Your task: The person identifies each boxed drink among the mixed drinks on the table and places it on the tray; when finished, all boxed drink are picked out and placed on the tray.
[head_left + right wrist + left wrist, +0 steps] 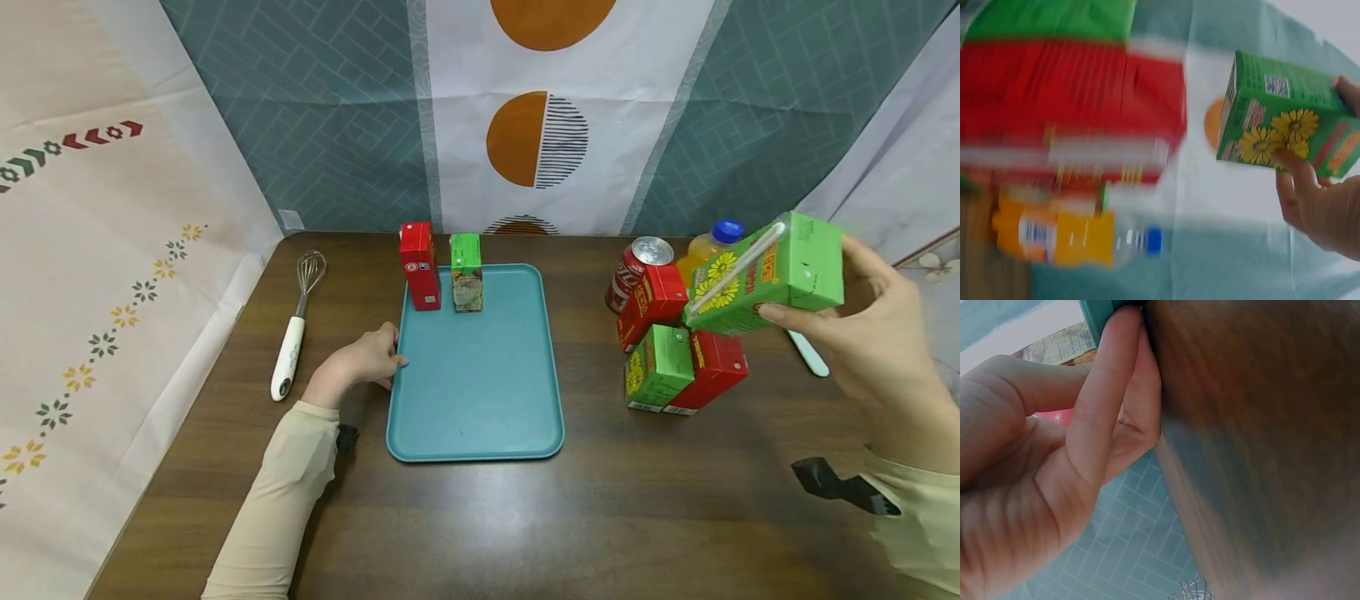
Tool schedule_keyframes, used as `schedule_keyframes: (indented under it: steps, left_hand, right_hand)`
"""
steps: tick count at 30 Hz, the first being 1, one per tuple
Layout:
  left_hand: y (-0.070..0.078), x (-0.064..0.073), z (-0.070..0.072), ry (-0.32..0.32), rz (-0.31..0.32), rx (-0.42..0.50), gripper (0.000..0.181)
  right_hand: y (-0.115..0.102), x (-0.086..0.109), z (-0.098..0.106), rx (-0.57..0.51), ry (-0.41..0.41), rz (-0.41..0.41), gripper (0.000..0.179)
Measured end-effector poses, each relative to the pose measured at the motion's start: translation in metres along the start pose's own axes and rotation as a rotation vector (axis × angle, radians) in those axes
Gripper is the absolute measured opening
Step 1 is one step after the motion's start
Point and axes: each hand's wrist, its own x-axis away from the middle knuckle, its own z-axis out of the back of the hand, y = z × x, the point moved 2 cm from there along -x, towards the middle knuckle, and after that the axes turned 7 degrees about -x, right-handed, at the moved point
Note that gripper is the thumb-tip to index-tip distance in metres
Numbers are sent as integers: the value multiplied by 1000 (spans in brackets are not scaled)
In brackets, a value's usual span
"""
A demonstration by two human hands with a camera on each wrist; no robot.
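In the head view my right hand (877, 321) grips a green drink carton (780, 275) with yellow flowers and a white straw on its side. The carton is tilted and raised above the group of cartons on the right. The right wrist view shows the fingers (1300, 172) across the flowered face. My left hand (367, 357) pinches the left rim of the teal tray (480, 375), with fingertips right at the edge in the left wrist view. At the tray's far left stand a red carton (422, 271) and a smaller-looking green carton (467, 271).
Right of the tray, red cartons (708, 375) and another green carton (663, 367) stand close together. Behind them are a cola can (633, 271) and an orange drink bottle (1060, 231). A whisk (292, 333) lies left; a pale handle (808, 352) shows beneath the right hand.
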Motion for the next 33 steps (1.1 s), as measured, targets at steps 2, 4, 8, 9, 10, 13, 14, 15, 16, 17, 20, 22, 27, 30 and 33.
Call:
schedule_keyframes:
  steps: [2, 4, 8, 9, 10, 13, 14, 15, 16, 17, 20, 22, 27, 30, 33]
  left_hand:
    - [0, 1, 0, 0, -1, 2, 25]
    - [-1, 1, -1, 2, 1, 6, 25]
    - [-1, 1, -2, 0, 8, 13, 25]
    - [-1, 1, -2, -1, 10, 15, 25]
    - [0, 1, -3, -2, 9, 15, 25]
    - [1, 0, -4, -9, 11, 23, 25]
    - [2, -1, -4, -11, 11, 24, 25]
    - [2, -1, -5, -12, 8, 28, 25]
    - [3, -1, -5, -12, 7, 33, 25]
    - [3, -2, -5, -11, 10, 38, 25]
    - [4, -2, -5, -5, 8, 41, 25]
    - [4, -1, -4, -2, 14, 44, 24]
    - [3, 1, -2, 1, 20, 35, 25]
    - [3, 2, -1, 6, 23, 31, 25]
    - [3, 3, 0, 6, 10, 25, 24]
  right_hand:
    - [6, 0, -17, 6, -4, -9, 76]
    - [14, -1, -33, 32, 0, -23, 76]
    - [36, -4, -65, 82, 15, -80, 75]
    - [42, -5, -72, 102, 25, -97, 75]
    - [48, -7, -80, 118, 31, -113, 75]
    - [64, -13, -98, 161, 33, -149, 75]
    - [69, -15, -103, 171, 32, -159, 74]
    - [74, -18, -108, 170, 27, -164, 74]
    - [79, -22, -112, 170, 22, -166, 73]
    - [85, -25, -116, 168, 17, -169, 72]
    - [103, -37, -123, 165, 14, -172, 71]
    - [117, -45, -125, 173, 21, -193, 73]
    - [154, -60, -122, 202, 50, -297, 83]
    - [173, -64, -119, 239, 50, -345, 86]
    - [188, -66, -119, 285, 59, -378, 86]
